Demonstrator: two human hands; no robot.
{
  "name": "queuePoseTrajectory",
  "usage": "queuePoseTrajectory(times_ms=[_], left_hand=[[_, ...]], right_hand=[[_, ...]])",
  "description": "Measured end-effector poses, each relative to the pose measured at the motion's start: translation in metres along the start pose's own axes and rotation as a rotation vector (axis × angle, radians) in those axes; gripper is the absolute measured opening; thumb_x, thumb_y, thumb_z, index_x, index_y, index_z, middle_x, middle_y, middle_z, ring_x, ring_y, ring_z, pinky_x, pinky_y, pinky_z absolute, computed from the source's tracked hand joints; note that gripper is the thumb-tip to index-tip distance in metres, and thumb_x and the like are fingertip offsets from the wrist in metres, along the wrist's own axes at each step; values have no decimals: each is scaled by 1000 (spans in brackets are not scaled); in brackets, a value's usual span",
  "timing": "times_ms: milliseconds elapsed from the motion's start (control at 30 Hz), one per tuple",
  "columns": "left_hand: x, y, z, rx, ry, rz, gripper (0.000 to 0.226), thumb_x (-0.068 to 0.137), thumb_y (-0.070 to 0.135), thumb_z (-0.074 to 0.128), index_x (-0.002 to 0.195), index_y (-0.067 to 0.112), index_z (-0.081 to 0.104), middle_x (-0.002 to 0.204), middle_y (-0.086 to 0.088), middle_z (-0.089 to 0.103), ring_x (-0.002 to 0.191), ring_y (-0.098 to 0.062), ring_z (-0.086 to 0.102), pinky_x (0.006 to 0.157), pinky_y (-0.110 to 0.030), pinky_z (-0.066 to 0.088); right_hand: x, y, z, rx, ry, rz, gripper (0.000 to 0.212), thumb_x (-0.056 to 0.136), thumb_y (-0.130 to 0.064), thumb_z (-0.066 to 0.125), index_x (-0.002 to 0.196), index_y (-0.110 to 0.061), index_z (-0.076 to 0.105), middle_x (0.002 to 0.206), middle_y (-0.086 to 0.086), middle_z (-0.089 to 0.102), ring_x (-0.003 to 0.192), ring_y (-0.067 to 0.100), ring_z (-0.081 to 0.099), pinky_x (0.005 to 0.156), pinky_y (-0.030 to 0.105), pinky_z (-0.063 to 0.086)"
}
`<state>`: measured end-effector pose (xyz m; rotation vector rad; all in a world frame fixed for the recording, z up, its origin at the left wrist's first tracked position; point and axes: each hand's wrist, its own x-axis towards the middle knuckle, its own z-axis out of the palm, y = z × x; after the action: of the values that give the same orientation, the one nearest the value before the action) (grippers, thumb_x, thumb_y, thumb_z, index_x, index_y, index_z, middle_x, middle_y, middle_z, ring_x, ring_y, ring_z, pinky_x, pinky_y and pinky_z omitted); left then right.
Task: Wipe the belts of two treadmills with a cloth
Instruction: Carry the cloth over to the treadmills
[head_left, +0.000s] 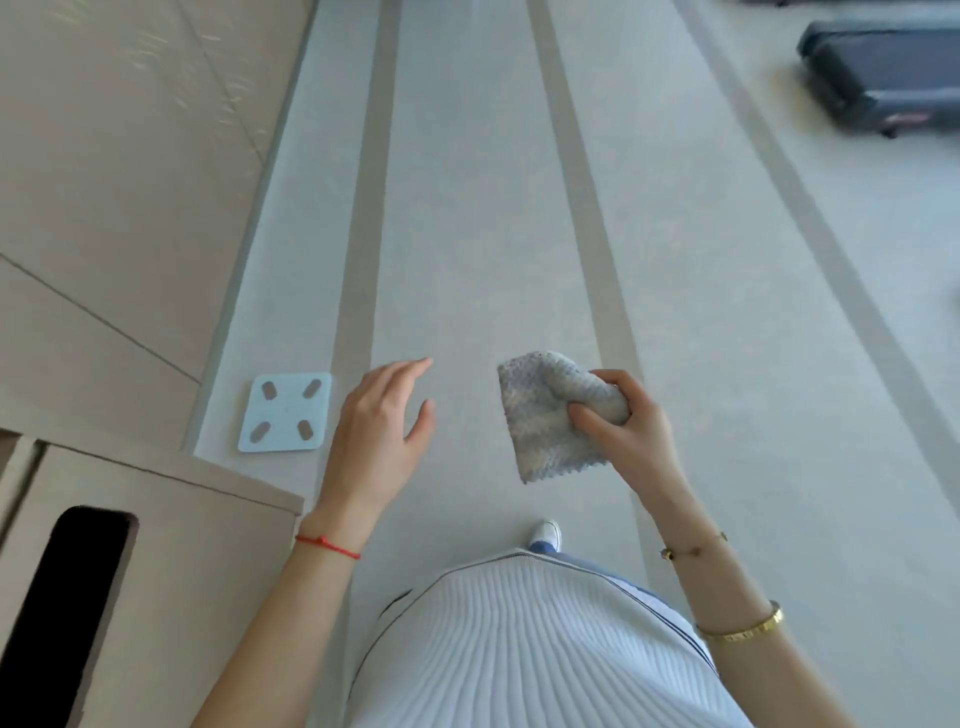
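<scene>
My right hand (626, 431) grips a grey-and-white knitted cloth (545, 415), which hangs down from my fingers in front of my body. Beside it, a little to the left, my left hand (382, 421) is held out with relaxed, straight fingers and holds nothing. The rear end of a black treadmill (878, 73) shows at the far upper right, well away from both hands. Only part of its dark belt is in view; the rest is cut off by the frame edge.
I stand on a pale floor with darker stripes (587, 208) running ahead. A light blue square scale (287, 412) lies on the floor at the left. A beige cabinet with a dark slot (67, 597) stands at the lower left, against a beige wall (119, 156).
</scene>
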<state>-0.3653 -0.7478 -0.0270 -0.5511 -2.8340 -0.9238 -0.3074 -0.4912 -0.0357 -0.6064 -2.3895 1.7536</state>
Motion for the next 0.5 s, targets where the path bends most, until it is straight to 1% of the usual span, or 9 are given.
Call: queuePoseTrajectory(times_ms=[67, 133, 267, 367, 433, 500], left_hand=[[28, 27, 28, -12, -15, 43, 41, 91, 8, 63, 132, 7, 58, 128, -7, 63, 120, -25, 57, 105, -36, 44], [53, 53, 53, -30, -36, 71, 41, 92, 9, 63, 133, 8, 58, 128, -7, 63, 121, -25, 56, 106, -37, 44], [103, 98, 92, -41, -71, 125, 41, 91, 8, 63, 132, 7, 59, 127, -9, 63, 121, -28, 57, 105, -42, 45], [140, 126, 119, -47, -114, 178, 41, 91, 9, 63, 132, 7, 59, 127, -10, 63, 121, -28, 56, 105, -41, 44], [163, 143, 139, -50, -148, 217, 41, 91, 9, 63, 131, 7, 59, 127, -10, 63, 121, -27, 56, 105, -40, 44], [188, 159, 162, -51, -186, 258, 41, 91, 9, 64, 131, 7, 59, 126, -10, 64, 119, -28, 57, 104, -39, 44]], right_hand=[[17, 10, -38, 8, 43, 5, 25, 80, -15, 72, 96, -33, 66, 85, -13, 69, 81, 9, 63, 67, 30, 51], [33, 18, -73, 20, 90, 4, 25, 80, -14, 72, 95, -33, 65, 85, -14, 69, 81, 8, 63, 68, 31, 52], [63, 33, -133, 54, 199, 31, 25, 81, -10, 71, 96, -30, 65, 83, -17, 68, 76, 3, 60, 64, 21, 49], [83, 45, -169, 95, 276, 57, 24, 82, -7, 70, 98, -25, 66, 82, -19, 67, 75, 1, 59, 63, 16, 48], [97, 55, -189, 115, 335, 80, 24, 82, -7, 69, 99, -24, 66, 84, -17, 67, 76, 2, 59, 63, 17, 48], [113, 67, -209, 136, 397, 119, 23, 82, -8, 69, 99, -23, 66, 87, -12, 68, 77, 4, 59, 64, 20, 48]])
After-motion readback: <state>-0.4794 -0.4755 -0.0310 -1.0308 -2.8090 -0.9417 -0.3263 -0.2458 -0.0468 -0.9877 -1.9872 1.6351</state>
